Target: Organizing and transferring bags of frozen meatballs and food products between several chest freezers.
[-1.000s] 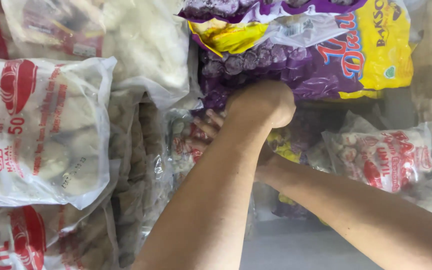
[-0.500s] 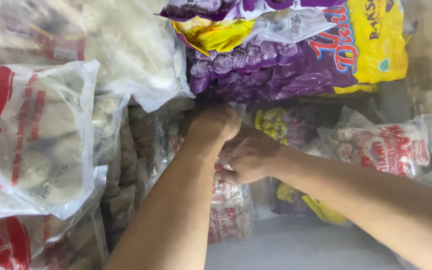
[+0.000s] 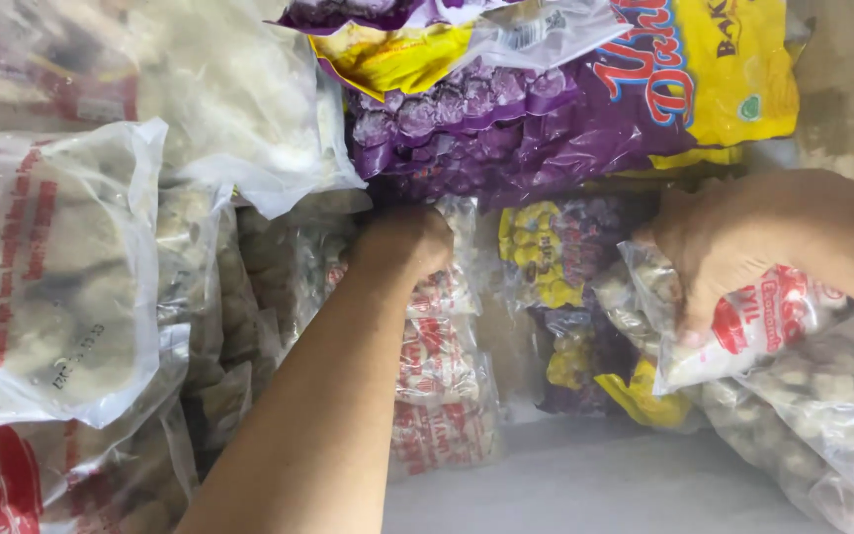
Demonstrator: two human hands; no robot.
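My left hand (image 3: pixel 402 242) reaches down the middle of a chest full of frozen food bags and is closed on the top of a clear bag with red print (image 3: pixel 437 366) that stands upright below it. My right hand (image 3: pixel 719 242) is at the right, gripping the top of another clear bag with red print (image 3: pixel 753 326) holding pale round pieces. Between the two hands stands a yellow and purple bag (image 3: pixel 555 267).
A big purple and yellow bag (image 3: pixel 585 109) lies across the top. Clear bags of pale frozen pieces with red print (image 3: pixel 46 277) are stacked on the left, more clear bags (image 3: pixel 832 435) at the lower right. The pale frosted floor (image 3: pixel 585 485) shows at the bottom.
My right hand has moved away from the left hand to the right and taken hold of the clear red-printed bag there. My left hand stays low on the middle bag.
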